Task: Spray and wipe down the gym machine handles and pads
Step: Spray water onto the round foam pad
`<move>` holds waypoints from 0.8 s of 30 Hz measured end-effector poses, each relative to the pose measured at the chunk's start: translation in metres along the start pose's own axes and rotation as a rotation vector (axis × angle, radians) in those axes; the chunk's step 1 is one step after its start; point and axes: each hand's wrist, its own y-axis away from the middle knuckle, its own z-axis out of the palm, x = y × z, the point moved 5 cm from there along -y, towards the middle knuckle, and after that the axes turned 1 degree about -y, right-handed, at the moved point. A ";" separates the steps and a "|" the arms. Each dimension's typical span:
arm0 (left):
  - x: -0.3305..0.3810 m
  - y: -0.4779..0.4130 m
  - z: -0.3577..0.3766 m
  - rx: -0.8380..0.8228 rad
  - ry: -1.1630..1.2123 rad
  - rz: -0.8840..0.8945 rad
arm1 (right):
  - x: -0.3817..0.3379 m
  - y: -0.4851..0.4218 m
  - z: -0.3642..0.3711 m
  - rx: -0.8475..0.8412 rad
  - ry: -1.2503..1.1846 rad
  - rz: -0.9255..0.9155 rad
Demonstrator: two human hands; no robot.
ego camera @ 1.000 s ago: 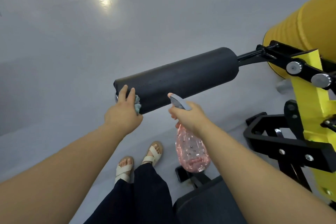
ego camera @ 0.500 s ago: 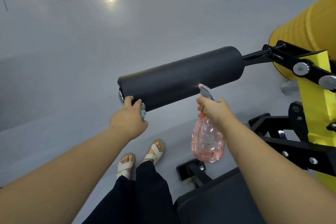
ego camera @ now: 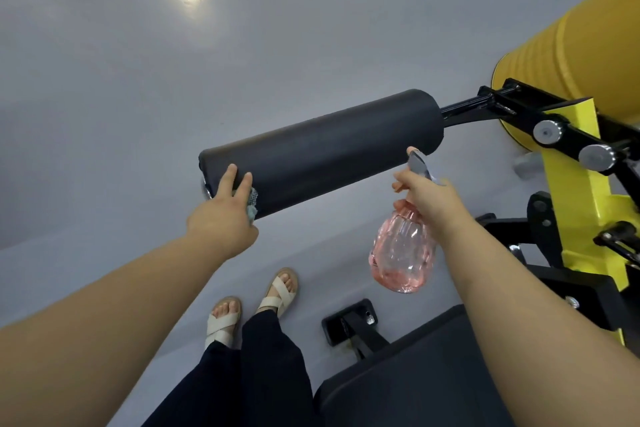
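The left hand [ego camera: 221,218] stays at the left end of the pad [ego camera: 322,149], holding a cloth [ego camera: 252,204] against it. The right hand [ego camera: 429,198], gripping the spray bottle [ego camera: 401,253], has moved right along the pad to its other end. Spraying looks nearly done, and wiping likely follows.

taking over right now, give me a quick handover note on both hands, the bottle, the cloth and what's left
Left hand: holds the cloth against the free end of the black roller pad.
Right hand: grips the pink spray bottle, nozzle close to the pad's frame end.
Done: unclear; the pad's surface shows no wet marks.
Left: wipe the roller pad along its length, then spray and wipe the seat pad; handles are out of view.
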 end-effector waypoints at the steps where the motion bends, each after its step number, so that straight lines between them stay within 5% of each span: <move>1: 0.003 0.005 0.003 0.002 -0.015 0.016 | 0.000 0.004 0.007 -0.030 0.038 -0.023; 9: -0.002 0.008 -0.012 0.156 0.237 -0.016 | 0.011 0.042 0.088 -0.256 0.174 -0.090; 13: -0.013 -0.010 -0.013 0.033 0.196 -0.105 | 0.009 0.048 0.110 -0.415 0.275 -0.136; 24: -0.010 0.001 -0.022 0.081 0.053 -0.015 | -0.009 -0.017 0.021 0.039 0.009 -0.022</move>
